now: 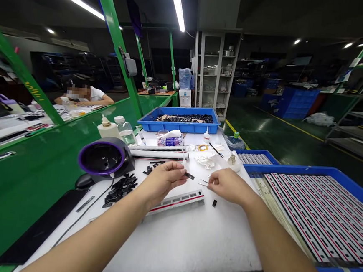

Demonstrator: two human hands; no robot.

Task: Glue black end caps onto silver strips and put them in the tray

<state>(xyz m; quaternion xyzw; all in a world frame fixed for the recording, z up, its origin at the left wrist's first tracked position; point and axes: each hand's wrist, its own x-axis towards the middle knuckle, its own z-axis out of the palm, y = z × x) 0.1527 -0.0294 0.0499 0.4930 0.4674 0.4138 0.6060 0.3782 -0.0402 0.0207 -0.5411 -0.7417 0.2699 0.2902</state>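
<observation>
Between the thumb and fingers of my left hand [167, 177] is a small flat black strip [190, 176], its far end pointing right. My right hand [224, 184] is closed on a pair of thin metal tweezers [203, 183], whose tips point left toward the strip without touching it. Below my left hand lies a long white bar with a red stripe and rectangular windows [178, 200], partly covered by that hand and forearm. A small black rectangular piece [214, 203] rests on the table right of the bar. Loose black strips [122, 190] are heaped to the left.
A round black device with a purple rim [105, 163] stands at the left, near bottles [125, 130]. A blue tray [179, 127] of black pieces sits at the back. Another blue tray [332, 171] at right holds rows of striped bars. Someone [84, 92] sits beyond the green partition.
</observation>
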